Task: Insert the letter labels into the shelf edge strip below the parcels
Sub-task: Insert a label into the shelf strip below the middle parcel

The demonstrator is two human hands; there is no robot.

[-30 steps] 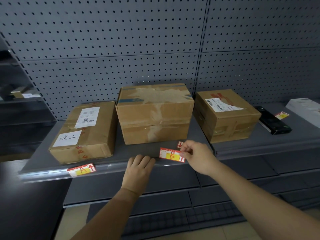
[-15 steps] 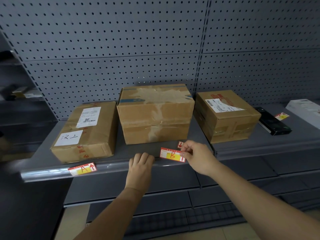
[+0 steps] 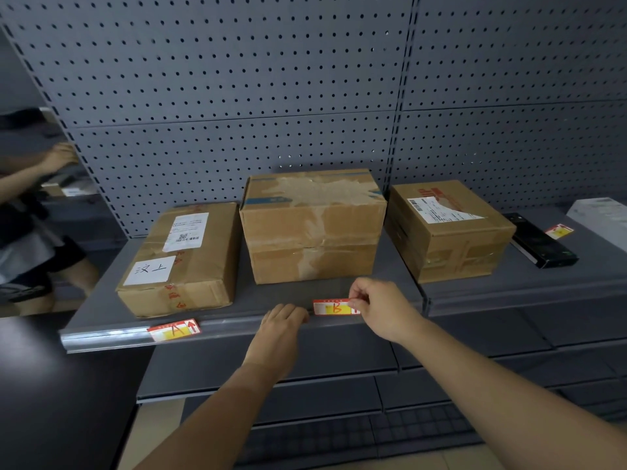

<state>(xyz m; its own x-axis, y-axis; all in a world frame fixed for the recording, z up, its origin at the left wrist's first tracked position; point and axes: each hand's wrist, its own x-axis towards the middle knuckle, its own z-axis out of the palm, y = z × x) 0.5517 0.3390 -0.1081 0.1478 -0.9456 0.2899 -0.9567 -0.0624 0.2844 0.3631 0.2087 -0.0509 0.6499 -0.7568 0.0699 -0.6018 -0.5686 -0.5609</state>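
The right hand (image 3: 383,310) pinches the right end of the B label (image 3: 334,307) between thumb and fingers (image 3: 356,295). The label stands level at the top edge of the strip (image 3: 112,337), at 6 o'clock from the middle parcel (image 3: 312,225). Whether its lower edge sits in the strip I cannot tell.

The left hand (image 3: 281,329) holds nothing. Its fingers lie close together and lightly bent, tips on the strip's top edge just at 9 o'clock of the B label.

The A label (image 3: 174,330) sits in the strip at 6 o'clock from the left parcel (image 3: 183,259). The right parcel (image 3: 448,228) stands on the next shelf (image 3: 576,276). At 3 o'clock from it lies a black box (image 3: 539,244), with a third label (image 3: 559,231) at its far side.
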